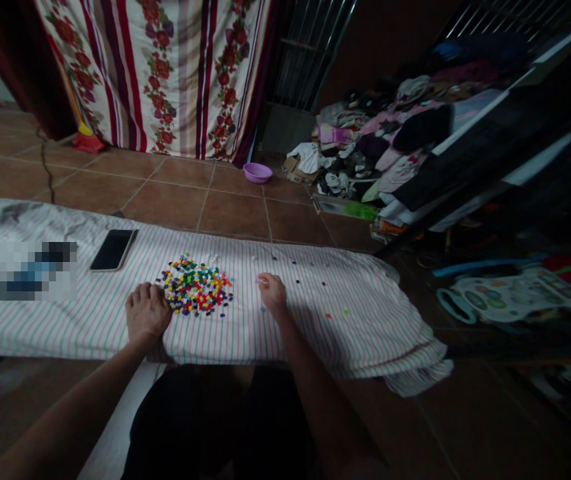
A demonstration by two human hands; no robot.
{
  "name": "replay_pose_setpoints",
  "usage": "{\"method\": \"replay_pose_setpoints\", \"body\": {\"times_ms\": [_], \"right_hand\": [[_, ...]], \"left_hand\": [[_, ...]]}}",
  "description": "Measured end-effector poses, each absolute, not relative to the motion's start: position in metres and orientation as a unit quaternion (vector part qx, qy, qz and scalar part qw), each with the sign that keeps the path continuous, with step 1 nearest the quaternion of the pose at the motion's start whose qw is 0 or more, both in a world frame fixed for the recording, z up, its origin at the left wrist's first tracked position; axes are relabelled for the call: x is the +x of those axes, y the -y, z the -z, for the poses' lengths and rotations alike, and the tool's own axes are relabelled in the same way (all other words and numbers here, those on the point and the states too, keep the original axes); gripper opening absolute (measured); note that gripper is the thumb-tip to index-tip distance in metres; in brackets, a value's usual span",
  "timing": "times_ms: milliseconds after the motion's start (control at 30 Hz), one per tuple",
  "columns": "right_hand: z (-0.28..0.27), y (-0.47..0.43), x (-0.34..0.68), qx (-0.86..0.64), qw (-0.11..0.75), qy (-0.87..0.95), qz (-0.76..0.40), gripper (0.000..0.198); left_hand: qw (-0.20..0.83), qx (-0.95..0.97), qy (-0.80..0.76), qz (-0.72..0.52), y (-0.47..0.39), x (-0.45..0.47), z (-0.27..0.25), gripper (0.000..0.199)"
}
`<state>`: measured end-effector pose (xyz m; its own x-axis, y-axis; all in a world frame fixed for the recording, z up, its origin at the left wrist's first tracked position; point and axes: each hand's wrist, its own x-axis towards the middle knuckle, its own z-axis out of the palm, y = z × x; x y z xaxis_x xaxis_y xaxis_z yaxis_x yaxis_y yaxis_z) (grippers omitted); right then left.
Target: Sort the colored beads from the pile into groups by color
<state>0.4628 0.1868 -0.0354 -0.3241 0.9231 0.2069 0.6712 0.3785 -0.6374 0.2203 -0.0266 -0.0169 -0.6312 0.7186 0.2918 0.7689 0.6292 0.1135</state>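
Observation:
A dense pile of small, multicoloured, cube-like pieces [198, 288] lies on the striped cloth [365, 293]. My left hand [148, 310] rests flat on the cloth at the pile's left edge, fingers stretched forward and touching or nearly touching it. To the right of the pile, my right hand [273, 293] is closed in a pinch, with what looks like a small pale pink piece [258, 279] at the fingertips. Single pieces lie spaced out around this hand, among them a red piece [328, 315], a green piece [345, 312] and a light blue piece [263, 308].
A phone [113, 250] lies left of the pile, with a blurred-out patch [35, 270] farther left. Beyond the cloth, a purple basin [257, 173] stands on the tiled floor [175, 193]. Clothes are heaped [365, 133] at the back right, and a floral curtain [165, 80] hangs behind.

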Motion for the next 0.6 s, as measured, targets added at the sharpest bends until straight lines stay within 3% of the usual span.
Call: {"method": "replay_pose_setpoints", "body": {"times_ms": [200, 600], "right_hand": [[0.035, -0.194, 0.455, -0.515, 0.195, 0.814, -0.184, 0.029], [0.039, -0.192, 0.451, -0.463, 0.194, 0.85, -0.159, 0.022]], "left_hand": [[0.117, -0.42, 0.894, 0.104, 0.027, 0.22, 0.018, 0.027], [0.128, -0.42, 0.893, 0.101, 0.026, 0.218, 0.021, 0.026]]}}
